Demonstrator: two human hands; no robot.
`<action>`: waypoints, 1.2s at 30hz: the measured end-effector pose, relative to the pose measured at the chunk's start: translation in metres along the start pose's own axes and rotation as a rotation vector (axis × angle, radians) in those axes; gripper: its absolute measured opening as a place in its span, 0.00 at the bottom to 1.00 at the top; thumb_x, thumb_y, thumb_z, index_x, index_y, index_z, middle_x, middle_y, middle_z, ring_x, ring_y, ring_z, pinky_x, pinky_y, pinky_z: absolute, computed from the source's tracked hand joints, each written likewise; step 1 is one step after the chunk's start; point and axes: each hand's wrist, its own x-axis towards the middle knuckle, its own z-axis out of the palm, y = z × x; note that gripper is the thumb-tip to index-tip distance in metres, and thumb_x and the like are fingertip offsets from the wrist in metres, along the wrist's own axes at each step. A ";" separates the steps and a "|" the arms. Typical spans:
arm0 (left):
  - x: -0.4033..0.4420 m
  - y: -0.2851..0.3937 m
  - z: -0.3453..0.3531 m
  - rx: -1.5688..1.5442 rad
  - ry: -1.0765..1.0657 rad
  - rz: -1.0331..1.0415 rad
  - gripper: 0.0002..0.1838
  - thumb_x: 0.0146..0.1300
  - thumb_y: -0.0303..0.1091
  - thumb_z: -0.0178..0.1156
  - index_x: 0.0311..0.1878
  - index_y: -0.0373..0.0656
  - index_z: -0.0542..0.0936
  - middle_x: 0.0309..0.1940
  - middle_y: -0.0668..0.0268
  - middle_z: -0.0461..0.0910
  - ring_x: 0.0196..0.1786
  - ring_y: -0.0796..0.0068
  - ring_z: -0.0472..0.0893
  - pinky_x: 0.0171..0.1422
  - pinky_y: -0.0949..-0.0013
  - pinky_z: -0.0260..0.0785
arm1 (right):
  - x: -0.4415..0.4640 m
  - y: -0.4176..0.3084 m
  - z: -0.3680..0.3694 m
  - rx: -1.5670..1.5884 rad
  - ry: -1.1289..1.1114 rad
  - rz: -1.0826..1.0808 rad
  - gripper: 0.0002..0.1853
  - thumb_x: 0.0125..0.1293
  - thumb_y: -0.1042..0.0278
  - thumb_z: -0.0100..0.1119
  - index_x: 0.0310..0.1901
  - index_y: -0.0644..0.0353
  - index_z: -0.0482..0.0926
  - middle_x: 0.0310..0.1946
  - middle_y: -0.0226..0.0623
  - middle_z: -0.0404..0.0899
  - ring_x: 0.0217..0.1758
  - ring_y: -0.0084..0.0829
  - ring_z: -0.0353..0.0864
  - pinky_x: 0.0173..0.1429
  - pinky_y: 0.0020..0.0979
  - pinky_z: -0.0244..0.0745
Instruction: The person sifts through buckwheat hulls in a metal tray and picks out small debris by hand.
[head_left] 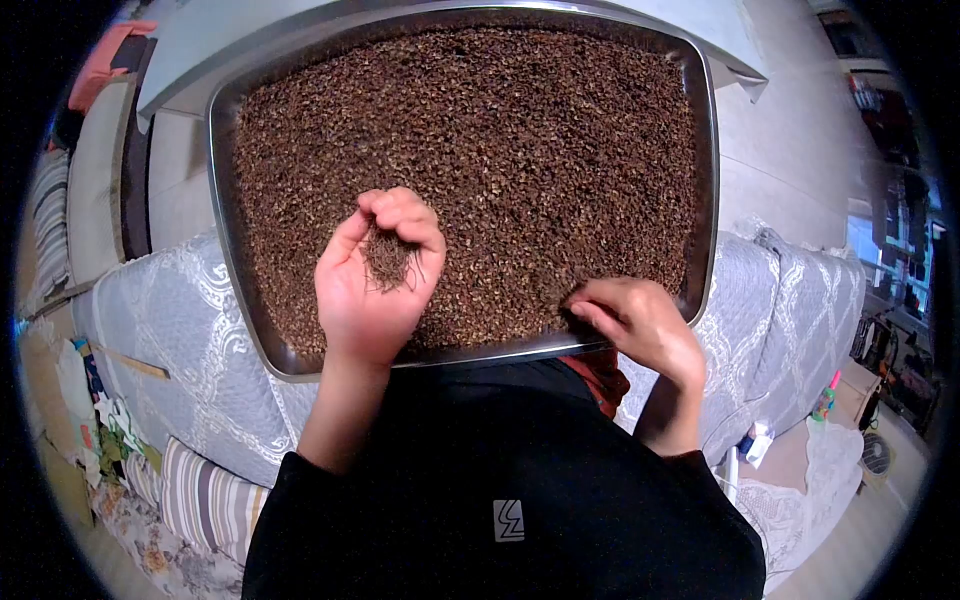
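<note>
A large metal tray (712, 200) is filled with a layer of small brown dried pieces (500, 150). Over the tray's left part, my left hand (380, 280) is turned palm up with curled fingers, cupping a small heap of thin brown stems (388, 258). Near the tray's front right edge, my right hand (635, 320) has its thumb and fingertips pinched together at the surface of the brown pieces. What lies between those fingertips is too small to make out.
The tray's far side rests by a pale table (185, 80). A grey-and-white patterned cover (175, 340) spreads on both sides of my body. Striped cushions (205, 500) lie at the lower left. A small green bottle (823, 404) stands at the right.
</note>
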 end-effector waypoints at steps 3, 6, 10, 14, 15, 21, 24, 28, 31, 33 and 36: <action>0.000 -0.004 -0.001 -0.041 0.035 0.022 0.07 0.75 0.28 0.45 0.41 0.40 0.73 0.41 0.63 0.76 0.62 0.62 0.76 0.78 0.52 0.62 | 0.023 -0.008 0.009 0.236 0.136 -0.101 0.12 0.71 0.70 0.57 0.53 0.60 0.82 0.46 0.46 0.84 0.49 0.42 0.85 0.54 0.38 0.78; 0.001 -0.012 -0.002 -0.057 0.024 0.020 0.07 0.75 0.28 0.46 0.42 0.40 0.73 0.41 0.62 0.76 0.67 0.60 0.73 0.81 0.51 0.58 | 0.042 -0.007 -0.001 0.406 0.361 -0.197 0.18 0.72 0.76 0.54 0.62 0.62 0.78 0.60 0.42 0.80 0.60 0.35 0.82 0.64 0.33 0.75; -0.003 -0.010 -0.005 -0.079 0.009 0.074 0.07 0.75 0.28 0.46 0.42 0.39 0.72 0.42 0.61 0.76 0.72 0.55 0.69 0.84 0.50 0.53 | 0.033 -0.014 -0.023 0.738 0.615 0.038 0.15 0.76 0.73 0.51 0.61 0.61 0.79 0.59 0.38 0.79 0.53 0.27 0.84 0.52 0.25 0.78; -0.003 0.002 -0.005 -0.240 0.051 0.059 0.06 0.73 0.27 0.49 0.39 0.38 0.74 0.45 0.60 0.77 0.72 0.56 0.69 0.82 0.52 0.60 | 0.009 0.014 -0.026 0.224 0.717 0.230 0.13 0.72 0.71 0.59 0.56 0.61 0.79 0.46 0.41 0.82 0.42 0.33 0.85 0.44 0.31 0.79; -0.003 0.004 -0.004 -0.264 0.052 0.037 0.06 0.72 0.27 0.51 0.38 0.39 0.75 0.46 0.60 0.78 0.71 0.57 0.71 0.79 0.54 0.64 | 0.004 0.018 -0.021 0.023 0.747 0.251 0.12 0.71 0.70 0.61 0.54 0.62 0.79 0.44 0.44 0.82 0.41 0.36 0.85 0.44 0.33 0.79; -0.001 0.004 -0.001 -0.260 -0.016 -0.070 0.06 0.73 0.27 0.52 0.38 0.41 0.76 0.44 0.66 0.79 0.64 0.64 0.78 0.72 0.60 0.73 | -0.001 0.006 0.013 -0.253 0.568 0.343 0.19 0.66 0.66 0.66 0.54 0.66 0.74 0.43 0.54 0.81 0.42 0.52 0.84 0.45 0.45 0.79; 0.001 0.004 -0.005 -0.282 -0.077 -0.177 0.06 0.74 0.28 0.52 0.38 0.42 0.76 0.40 0.70 0.78 0.56 0.71 0.80 0.70 0.63 0.73 | 0.009 -0.014 0.032 -0.158 0.528 0.203 0.20 0.65 0.68 0.67 0.55 0.65 0.73 0.42 0.52 0.81 0.40 0.51 0.84 0.44 0.45 0.80; -0.001 0.002 -0.009 -0.248 -0.095 -0.151 0.07 0.74 0.30 0.52 0.38 0.43 0.76 0.35 0.73 0.76 0.45 0.77 0.80 0.74 0.60 0.68 | 0.010 -0.039 0.027 0.160 0.256 0.067 0.14 0.66 0.70 0.66 0.50 0.61 0.76 0.34 0.46 0.81 0.36 0.45 0.85 0.41 0.39 0.79; -0.003 0.006 -0.015 -0.138 -0.073 0.007 0.06 0.74 0.30 0.52 0.38 0.42 0.75 0.36 0.72 0.77 0.50 0.75 0.82 0.80 0.55 0.60 | 0.017 -0.023 0.024 0.019 0.551 0.016 0.09 0.64 0.72 0.67 0.44 0.61 0.79 0.33 0.44 0.80 0.34 0.43 0.84 0.38 0.39 0.78; -0.003 0.003 -0.012 -0.034 -0.047 0.069 0.06 0.74 0.29 0.52 0.39 0.41 0.75 0.38 0.70 0.78 0.55 0.71 0.82 0.83 0.53 0.55 | 0.025 -0.017 0.017 -0.100 0.677 0.076 0.10 0.63 0.72 0.68 0.44 0.61 0.79 0.37 0.44 0.79 0.32 0.44 0.82 0.37 0.39 0.77; -0.002 -0.005 -0.011 0.076 -0.048 0.111 0.05 0.74 0.28 0.51 0.40 0.40 0.75 0.40 0.67 0.79 0.61 0.67 0.80 0.84 0.50 0.53 | 0.037 -0.018 0.018 -0.107 0.676 0.087 0.11 0.62 0.73 0.69 0.45 0.61 0.80 0.40 0.43 0.77 0.35 0.43 0.82 0.38 0.38 0.78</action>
